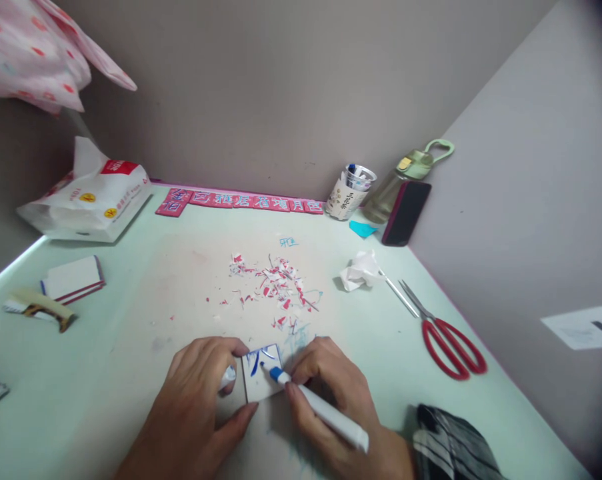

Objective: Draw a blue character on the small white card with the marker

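The left hand (pixel 201 400) pinned a small white card (pixel 261 373), fingers closed along its left edge; it looked light and stiff, best held by the edges. The right hand (pixel 331 393) gripped a blue-tipped marker (pixel 315 407) on it. Paper scraps (pixel 275 283) and red scissors (pixel 443 333) lay on the pale green desk (pixel 105 353), walled in grey.

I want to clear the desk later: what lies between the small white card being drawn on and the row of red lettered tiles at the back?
In the head view, a scatter of red and white paper scraps lies between the small white card and the row of red lettered tiles; otherwise bare desk.
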`<action>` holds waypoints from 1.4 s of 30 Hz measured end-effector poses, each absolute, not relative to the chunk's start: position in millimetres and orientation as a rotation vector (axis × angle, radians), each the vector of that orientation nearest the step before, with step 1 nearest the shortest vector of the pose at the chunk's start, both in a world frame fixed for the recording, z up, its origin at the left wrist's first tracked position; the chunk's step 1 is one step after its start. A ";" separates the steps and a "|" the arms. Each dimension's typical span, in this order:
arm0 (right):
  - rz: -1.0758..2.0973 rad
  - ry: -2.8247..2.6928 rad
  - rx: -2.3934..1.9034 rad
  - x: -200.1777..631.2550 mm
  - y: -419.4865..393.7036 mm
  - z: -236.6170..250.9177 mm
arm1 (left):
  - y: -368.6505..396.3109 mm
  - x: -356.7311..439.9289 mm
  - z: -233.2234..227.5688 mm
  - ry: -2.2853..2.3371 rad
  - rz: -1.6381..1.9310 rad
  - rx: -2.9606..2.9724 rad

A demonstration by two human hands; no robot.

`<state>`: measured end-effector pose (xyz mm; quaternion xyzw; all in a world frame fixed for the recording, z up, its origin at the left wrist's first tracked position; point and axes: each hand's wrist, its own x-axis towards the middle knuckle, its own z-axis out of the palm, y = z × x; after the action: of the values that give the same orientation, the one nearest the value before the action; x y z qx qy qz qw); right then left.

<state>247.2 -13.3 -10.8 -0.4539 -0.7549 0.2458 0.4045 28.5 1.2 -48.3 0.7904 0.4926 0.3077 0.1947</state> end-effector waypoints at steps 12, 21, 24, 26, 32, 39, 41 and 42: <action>0.558 -1.932 -1.159 244.6 -13.7 -9.8 | 2.2 26.8 -48.8 1.380 0.815 2.255; 0.617 -1.870 -1.171 249.5 -15.3 -11.4 | 1.7 26.4 -50.3 1.382 0.806 2.234; 0.599 -1.919 -1.098 247.9 -15.7 -10.4 | -0.1 26.0 -51.3 1.393 0.782 2.199; 0.572 -1.938 -1.077 246.4 -15.6 -9.8 | -0.7 26.3 -52.0 1.397 0.771 2.185; 0.533 -1.947 -1.103 243.9 -14.3 -10.9 | 0.4 27.5 -51.5 1.400 0.814 2.192; 0.595 -1.962 -1.117 246.8 -16.8 -12.8 | 2.2 27.9 -45.0 1.401 0.840 2.232; 0.610 -1.954 -1.145 248.1 -17.2 -11.3 | 1.9 28.4 -45.5 1.419 0.828 2.203; 0.612 -1.941 -1.161 248.7 -17.2 -10.5 | 1.7 28.6 -46.3 1.423 0.821 2.193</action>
<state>248.7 -17.2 -10.5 -0.4565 -0.7634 0.2406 0.3886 28.6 1.7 -46.3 0.7841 0.5091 0.2935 0.1995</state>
